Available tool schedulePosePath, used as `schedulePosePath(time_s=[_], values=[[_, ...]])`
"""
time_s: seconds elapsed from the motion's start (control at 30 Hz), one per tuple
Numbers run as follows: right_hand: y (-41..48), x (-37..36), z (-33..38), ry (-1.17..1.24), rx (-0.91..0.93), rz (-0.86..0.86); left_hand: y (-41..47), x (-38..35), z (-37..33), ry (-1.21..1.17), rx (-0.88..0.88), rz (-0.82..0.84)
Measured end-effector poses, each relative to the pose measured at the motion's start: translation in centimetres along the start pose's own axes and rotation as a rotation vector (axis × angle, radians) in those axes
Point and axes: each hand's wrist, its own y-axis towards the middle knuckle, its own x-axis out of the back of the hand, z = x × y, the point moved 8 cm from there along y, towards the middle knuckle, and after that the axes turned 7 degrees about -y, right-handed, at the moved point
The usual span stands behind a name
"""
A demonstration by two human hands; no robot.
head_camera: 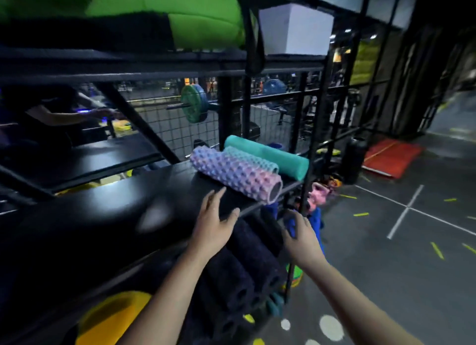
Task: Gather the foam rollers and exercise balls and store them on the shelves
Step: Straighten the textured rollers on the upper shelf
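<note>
Shelf [116,210], rt end: pink-purple roller [237,174], knobbly teal roller [253,159], smooth teal roller [273,156], side by side.

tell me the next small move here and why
Probably slide the left hand over and push the bumpy pink roller deeper onto the black shelf. Its open end sits right at the shelf's front edge, and that hand lies flat on the shelf just beside it, fingers straight.

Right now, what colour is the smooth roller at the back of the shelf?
Teal: the smooth roller, head view.
</note>
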Motion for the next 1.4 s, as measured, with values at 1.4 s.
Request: schedulePosePath(time_s=[1.4], values=[[43.3,-3.9,-13.5,-0.428,0.134,0.432,16.2,-16.3,7.3,0.2,0.316,0.162]])
